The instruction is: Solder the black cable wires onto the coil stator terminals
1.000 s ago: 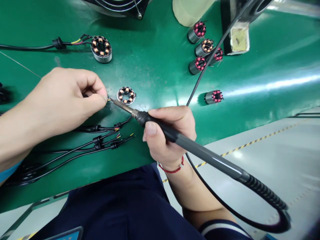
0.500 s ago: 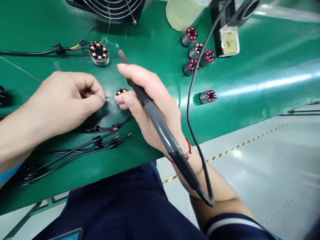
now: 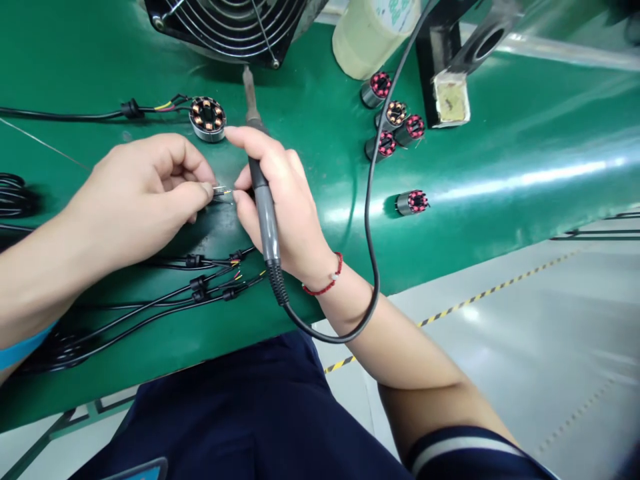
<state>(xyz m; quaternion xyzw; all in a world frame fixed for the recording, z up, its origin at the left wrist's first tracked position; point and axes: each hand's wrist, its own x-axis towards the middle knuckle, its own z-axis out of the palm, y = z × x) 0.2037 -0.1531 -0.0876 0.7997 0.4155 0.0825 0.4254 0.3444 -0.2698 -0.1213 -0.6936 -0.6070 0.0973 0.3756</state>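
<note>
My left hand (image 3: 150, 193) is closed, its thumb and forefinger pinching thin wire ends (image 3: 223, 193) that stick out to the right. A soldering iron (image 3: 269, 227) is held in my right hand (image 3: 287, 207), its tip pointing up and away, below the fan. The right thumb and fingertips come close to the wire ends; whether they touch cannot be made out. Just beyond both hands lies a wound motor stator (image 3: 209, 132) with copper coils, joined to a black cable (image 3: 95, 116). The small stator seen earlier by my right fingers is hidden.
A black fan (image 3: 225, 33) stands at the back. Several small stators (image 3: 376, 90) are grouped near a pale tub (image 3: 357, 47), with another (image 3: 413, 202) apart. The iron's stand (image 3: 445, 73) holds a sponge. Several black cables (image 3: 160, 293) lie along the near edge.
My right hand has swung the soldering iron more upright, its tip now farther back near the fan. The right fingertips have moved closer to the wire ends in my left hand.
</note>
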